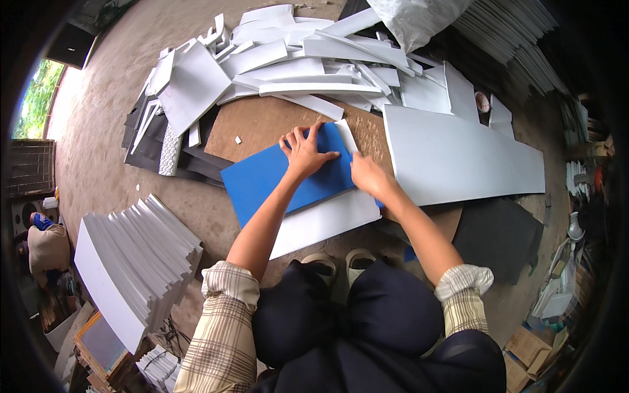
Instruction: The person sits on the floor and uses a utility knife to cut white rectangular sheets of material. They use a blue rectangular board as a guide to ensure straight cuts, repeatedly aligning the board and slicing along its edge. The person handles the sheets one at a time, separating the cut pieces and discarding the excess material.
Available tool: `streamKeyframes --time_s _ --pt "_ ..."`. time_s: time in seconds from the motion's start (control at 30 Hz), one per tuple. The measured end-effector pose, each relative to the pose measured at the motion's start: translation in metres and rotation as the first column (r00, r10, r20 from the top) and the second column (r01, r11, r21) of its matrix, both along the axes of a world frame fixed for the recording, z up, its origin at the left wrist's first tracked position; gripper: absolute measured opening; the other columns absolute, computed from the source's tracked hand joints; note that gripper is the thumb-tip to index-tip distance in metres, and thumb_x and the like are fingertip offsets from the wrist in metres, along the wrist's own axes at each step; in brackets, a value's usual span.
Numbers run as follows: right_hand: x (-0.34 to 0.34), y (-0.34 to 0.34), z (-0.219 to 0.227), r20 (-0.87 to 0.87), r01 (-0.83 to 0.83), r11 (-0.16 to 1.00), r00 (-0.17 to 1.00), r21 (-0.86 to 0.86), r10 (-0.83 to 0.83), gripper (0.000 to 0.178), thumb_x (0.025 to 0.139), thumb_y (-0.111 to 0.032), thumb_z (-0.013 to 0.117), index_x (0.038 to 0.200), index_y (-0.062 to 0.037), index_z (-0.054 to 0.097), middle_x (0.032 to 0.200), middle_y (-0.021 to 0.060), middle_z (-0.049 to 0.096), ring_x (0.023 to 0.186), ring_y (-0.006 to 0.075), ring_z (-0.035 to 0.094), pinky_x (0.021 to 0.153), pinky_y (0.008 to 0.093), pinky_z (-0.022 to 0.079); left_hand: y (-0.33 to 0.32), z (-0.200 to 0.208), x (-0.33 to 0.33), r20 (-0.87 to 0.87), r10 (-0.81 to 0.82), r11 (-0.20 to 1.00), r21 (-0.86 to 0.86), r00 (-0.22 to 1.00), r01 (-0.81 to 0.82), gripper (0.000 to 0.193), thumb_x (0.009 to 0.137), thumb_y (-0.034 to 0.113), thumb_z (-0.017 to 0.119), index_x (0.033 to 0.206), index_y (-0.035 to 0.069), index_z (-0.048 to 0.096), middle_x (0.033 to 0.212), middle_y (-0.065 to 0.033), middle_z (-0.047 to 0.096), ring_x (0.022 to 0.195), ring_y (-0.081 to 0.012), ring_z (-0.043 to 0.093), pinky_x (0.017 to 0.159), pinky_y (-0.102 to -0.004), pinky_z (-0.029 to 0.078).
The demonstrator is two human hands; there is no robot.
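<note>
A blue rectangular board (282,175) lies at a slant over a white foam sheet (321,224), which shows along its near edge and as a narrow strip past its right end. My left hand (306,154) presses on the blue board near its far right corner, fingers spread and thumb pointing right. Closed in a fist, my right hand (371,175) is at the board's right edge, over the white sheet. What it grips is mostly hidden; a small blue bit (379,204) shows below the fist.
Under the work is a worn brown board (246,124). White offcuts (295,69) heap up beyond it. To the right lies a large white sheet (458,154), with a black sheet (501,239) nearer me. A stack of white sheets (134,262) stands at left.
</note>
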State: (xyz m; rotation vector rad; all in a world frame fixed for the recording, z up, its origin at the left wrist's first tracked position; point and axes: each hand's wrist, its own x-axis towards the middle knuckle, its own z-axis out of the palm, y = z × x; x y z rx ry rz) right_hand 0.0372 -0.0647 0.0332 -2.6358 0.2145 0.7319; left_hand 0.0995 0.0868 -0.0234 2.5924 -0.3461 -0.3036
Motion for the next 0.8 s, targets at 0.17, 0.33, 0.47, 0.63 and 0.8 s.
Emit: streamKeyframes --time_s 0.17,0.33,0.47,0.63,0.8 --pt "-0.092 -0.006 0.000 0.034 -0.044 0.999 0.998 -0.012 0.045 0.021 0.086 -0.014 0.037 0.096 0.0040 0.044 0.077 0.0286 0.059 0.079 0.0446 0.058 0.070 0.0513 0.046 0.003 -0.003 0.004 0.017 -0.005 0.999 0.039 1.000 0.005 0.086 0.057 0.057 0.070 0.130 0.029 0.034 0.121 -0.0148 0.034 0.119 -0.0337 0.023 0.097 -0.0527 0.005" --pt "-0.097 -0.018 0.010 0.072 -0.045 0.999 0.996 -0.027 0.047 0.022 0.088 -0.018 0.039 0.093 0.0031 0.045 0.070 0.0272 0.058 0.072 0.0433 0.058 0.066 0.0521 0.045 -0.002 -0.004 0.008 -0.020 -0.012 0.998 0.069 1.000 0.013 0.087 0.055 0.058 0.071 0.129 0.031 0.034 0.122 -0.0153 0.034 0.120 -0.0331 0.022 0.096 -0.0512 0.006" --pt "-0.065 -0.023 0.052 0.122 0.005 0.999 0.993 -0.041 0.000 0.025 0.086 -0.020 0.040 0.096 0.0030 0.047 0.072 0.0236 0.061 0.071 0.0386 0.061 0.064 0.0489 0.047 0.003 0.000 0.014 -0.098 0.027 0.991 0.132 0.995 -0.014 0.090 0.051 0.060 0.072 0.129 0.030 0.036 0.123 -0.0147 0.033 0.121 -0.0330 0.020 0.096 -0.0512 0.006" --pt "0.021 -0.014 0.005 0.353 -0.043 0.999 0.935 -0.012 0.044 0.026 0.087 -0.022 0.041 0.089 0.0015 0.050 0.073 0.0250 0.059 0.072 0.0421 0.059 0.067 0.0506 0.046 -0.004 0.004 0.014 -0.121 0.033 0.995 0.097 0.992 -0.022 0.087 0.051 0.056 0.073 0.126 0.029 0.039 0.121 -0.0133 0.035 0.120 -0.0339 0.022 0.096 -0.0541 0.006" --pt "0.063 0.003 -0.024 0.324 -0.086 0.996 0.942 -0.020 0.088 0.029 0.086 -0.020 0.039 0.086 0.0053 0.054 0.076 0.0258 0.060 0.072 0.0403 0.060 0.066 0.0485 0.048 -0.002 0.002 0.011 -0.123 0.003 0.998 0.055 0.992 0.004 0.089 0.051 0.058 0.071 0.129 0.032 0.037 0.122 -0.0136 0.034 0.120 -0.0335 0.021 0.095 -0.0549 0.005"
